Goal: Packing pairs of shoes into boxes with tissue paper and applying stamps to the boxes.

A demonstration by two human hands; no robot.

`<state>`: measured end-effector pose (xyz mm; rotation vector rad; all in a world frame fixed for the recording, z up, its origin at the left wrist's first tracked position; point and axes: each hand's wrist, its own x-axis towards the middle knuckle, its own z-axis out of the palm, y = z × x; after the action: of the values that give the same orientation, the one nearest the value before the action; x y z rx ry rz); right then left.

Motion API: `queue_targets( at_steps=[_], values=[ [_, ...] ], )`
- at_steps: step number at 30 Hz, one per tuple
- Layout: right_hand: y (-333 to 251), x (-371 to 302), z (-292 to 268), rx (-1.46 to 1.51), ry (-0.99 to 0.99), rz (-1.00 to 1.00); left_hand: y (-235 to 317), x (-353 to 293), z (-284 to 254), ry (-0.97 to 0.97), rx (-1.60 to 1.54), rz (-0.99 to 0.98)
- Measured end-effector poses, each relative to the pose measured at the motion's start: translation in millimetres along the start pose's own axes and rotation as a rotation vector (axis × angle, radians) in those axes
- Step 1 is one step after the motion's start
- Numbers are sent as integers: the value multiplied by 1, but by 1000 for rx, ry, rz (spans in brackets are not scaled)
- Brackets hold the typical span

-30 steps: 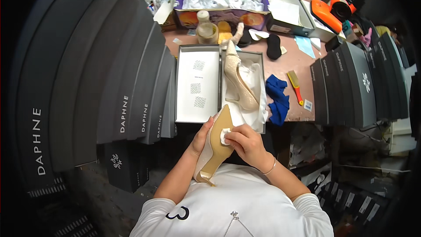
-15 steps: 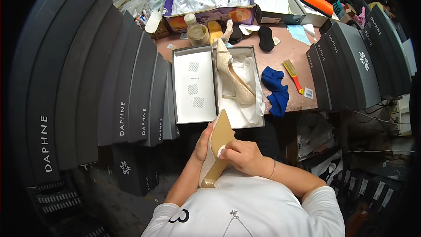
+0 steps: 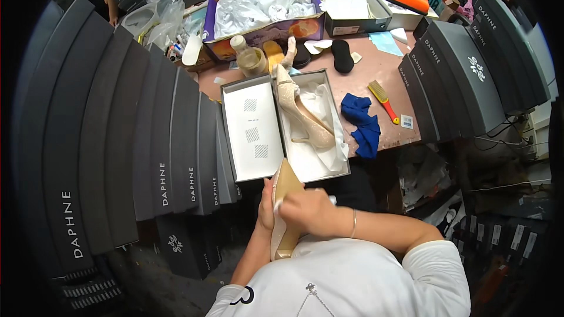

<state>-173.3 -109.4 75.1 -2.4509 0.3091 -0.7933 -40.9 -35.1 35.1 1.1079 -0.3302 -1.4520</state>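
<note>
My left hand (image 3: 266, 210) is wrapped round the side of a pale glittery high-heeled shoe (image 3: 287, 181), its tan sole turned up and its toe pointing away from me. Over the sole, my right hand (image 3: 314, 210) is closed, blurred by motion; a bit of a white wad (image 3: 277, 205) shows at its fingertips, against the shoe's edge. Just beyond, a matching high-heeled shoe (image 3: 311, 122) lies on white paper in an open shoebox (image 3: 299, 173), its toe over the far rim. The box's white-lined lid (image 3: 249, 118) is alongside on the left.
Tall stacks of dark shoeboxes (image 3: 147, 141) wall in the left; more boxes (image 3: 452, 82) stand right. On the table (image 3: 382, 64) lie a blue cloth (image 3: 363, 124), a brush (image 3: 382, 98), a black pad (image 3: 342, 57) and a jar (image 3: 251, 60). Behind is a purple carton (image 3: 301, 28) of white paper.
My right hand has swept left across the sole to the shoe's left edge with the white wad. The view has shifted, so the table and boxes appear tilted and displaced.
</note>
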Motion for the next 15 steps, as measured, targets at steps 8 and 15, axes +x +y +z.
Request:
queue_targets(
  at_steps=[8, 15],
  values=[
    [1, 11, 4, -15, 98, -88, -6, 5, -13, -35, 28, 19],
    [-4, -28, -4, 76, -4, -11, 3, 3, -3, -219, -164, -63]
  ],
)
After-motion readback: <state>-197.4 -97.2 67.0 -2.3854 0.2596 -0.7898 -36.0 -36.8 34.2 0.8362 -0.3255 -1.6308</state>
